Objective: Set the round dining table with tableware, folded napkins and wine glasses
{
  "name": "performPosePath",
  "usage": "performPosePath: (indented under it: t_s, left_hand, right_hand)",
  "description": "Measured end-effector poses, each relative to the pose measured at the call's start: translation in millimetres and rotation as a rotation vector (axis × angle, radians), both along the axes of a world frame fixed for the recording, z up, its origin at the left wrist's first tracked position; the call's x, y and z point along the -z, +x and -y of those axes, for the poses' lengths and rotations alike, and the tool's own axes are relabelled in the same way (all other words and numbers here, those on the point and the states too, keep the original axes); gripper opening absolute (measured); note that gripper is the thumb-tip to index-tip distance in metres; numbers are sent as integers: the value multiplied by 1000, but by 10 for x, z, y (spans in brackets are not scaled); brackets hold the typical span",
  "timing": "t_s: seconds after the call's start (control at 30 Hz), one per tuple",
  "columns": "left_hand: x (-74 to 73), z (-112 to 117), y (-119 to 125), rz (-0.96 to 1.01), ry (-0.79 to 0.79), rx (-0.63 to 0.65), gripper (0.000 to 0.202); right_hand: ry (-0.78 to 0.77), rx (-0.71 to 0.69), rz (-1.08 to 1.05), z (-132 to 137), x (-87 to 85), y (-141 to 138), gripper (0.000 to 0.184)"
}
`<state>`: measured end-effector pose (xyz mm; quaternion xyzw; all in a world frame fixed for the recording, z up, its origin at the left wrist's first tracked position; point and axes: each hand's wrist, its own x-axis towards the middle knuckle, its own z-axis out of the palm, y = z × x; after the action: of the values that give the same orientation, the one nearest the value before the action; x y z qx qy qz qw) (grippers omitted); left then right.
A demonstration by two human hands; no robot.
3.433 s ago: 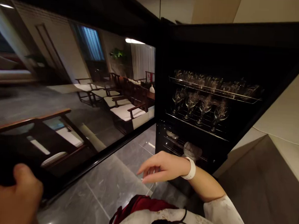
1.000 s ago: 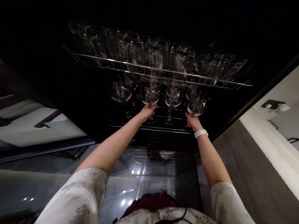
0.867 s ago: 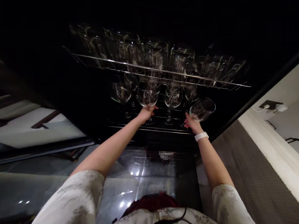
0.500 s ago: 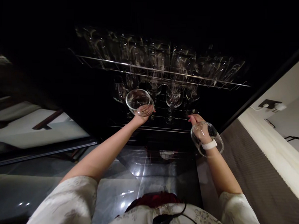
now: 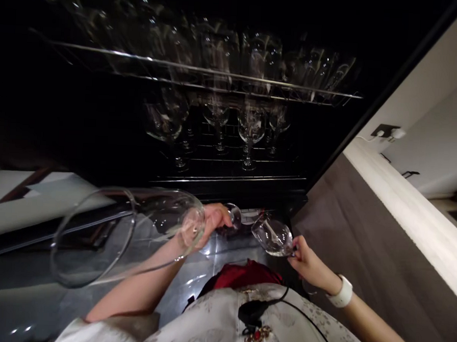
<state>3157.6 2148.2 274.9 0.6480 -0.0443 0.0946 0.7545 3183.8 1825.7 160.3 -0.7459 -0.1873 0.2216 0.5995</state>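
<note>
My left hand [image 5: 210,223] is closed around the stem of a large wine glass [image 5: 133,227], whose clear bowl tips toward the lower left close to the camera. The glass's foot shows just past my fingers. My right hand [image 5: 308,262] pinches the stem of a second wine glass [image 5: 273,237], which lies nearly on its side. Both hands are low, near my chest and well below the black wine cabinet [image 5: 251,182]. Rows of wine glasses [image 5: 249,126] stand in its lit wire racks, partly lost in the dark.
The cabinet's wire rack rail [image 5: 203,72] runs across the upper frame. Polished grey stone floor [image 5: 192,271] lies below it. A cream wall with a power socket [image 5: 386,131] is at the right, above a grey-brown wall panel [image 5: 363,239].
Both hands have drawn their glasses out of the cabinet and down toward my chest. Each glass now tilts sideways, and the view has tipped further down.
</note>
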Motion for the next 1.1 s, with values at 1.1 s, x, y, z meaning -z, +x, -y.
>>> performPosePath:
  t_s: [1.1]
  left_hand:
    - [910,1609,-128,-1066,-655,409,58]
  right_hand:
    - [427,176,-506,776,1248,-1724,43]
